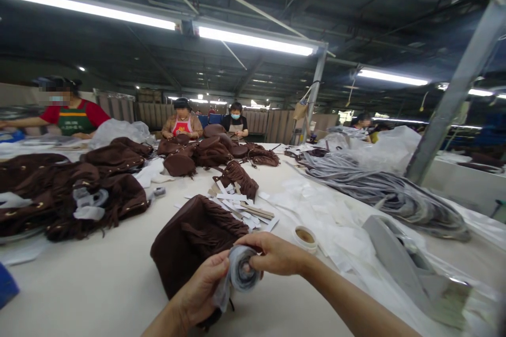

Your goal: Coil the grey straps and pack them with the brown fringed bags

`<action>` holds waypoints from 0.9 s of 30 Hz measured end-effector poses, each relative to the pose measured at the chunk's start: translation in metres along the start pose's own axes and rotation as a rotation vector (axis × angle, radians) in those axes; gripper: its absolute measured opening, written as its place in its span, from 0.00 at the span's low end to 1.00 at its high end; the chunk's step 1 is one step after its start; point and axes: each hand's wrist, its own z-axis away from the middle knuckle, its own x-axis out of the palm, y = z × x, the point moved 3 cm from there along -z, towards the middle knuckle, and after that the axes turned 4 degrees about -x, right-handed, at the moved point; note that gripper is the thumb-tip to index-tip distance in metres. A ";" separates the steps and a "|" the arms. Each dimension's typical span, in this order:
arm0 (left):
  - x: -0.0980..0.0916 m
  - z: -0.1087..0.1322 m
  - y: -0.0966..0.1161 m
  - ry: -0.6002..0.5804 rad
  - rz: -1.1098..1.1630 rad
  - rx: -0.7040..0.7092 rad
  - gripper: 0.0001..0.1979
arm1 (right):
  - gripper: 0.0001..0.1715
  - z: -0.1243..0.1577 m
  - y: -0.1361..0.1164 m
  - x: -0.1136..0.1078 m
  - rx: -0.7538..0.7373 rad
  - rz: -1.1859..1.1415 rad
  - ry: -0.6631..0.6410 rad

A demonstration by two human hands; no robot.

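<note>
Both my hands meet low in the middle over a white table [98,279]. My left hand [203,287] and my right hand [272,255] are both closed on a rolled wad of grey-white padding [239,274], thumbs pressed on it. Right behind the wad lies a brown fringed suede bag [190,239], partly under my left hand.
Heaps of brown fringed bags [75,189] cover the left and far table. Paper strips [241,205] and a tape roll [305,236] lie past the bag. Grey straps [379,192] and clear plastic sheets fill the right. A steel post [454,95] rises there. Several people work at the far side.
</note>
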 end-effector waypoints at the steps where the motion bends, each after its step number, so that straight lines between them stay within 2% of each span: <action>1: 0.000 0.000 0.000 -0.001 0.006 -0.004 0.21 | 0.23 0.001 -0.002 0.000 -0.004 0.002 -0.016; 5: -0.003 0.000 -0.001 0.032 0.040 -0.022 0.23 | 0.27 0.003 -0.010 0.003 -0.050 0.154 0.017; 12: -0.010 -0.001 -0.004 0.089 0.043 -0.037 0.21 | 0.31 0.000 -0.010 0.011 -0.003 0.261 0.086; 21: -0.004 0.001 -0.007 0.042 -0.015 -0.089 0.21 | 0.24 0.009 -0.003 0.024 -0.084 0.578 0.106; 27: -0.007 -0.002 -0.009 0.066 -0.056 -0.100 0.20 | 0.18 0.014 0.002 0.028 -0.039 0.667 0.108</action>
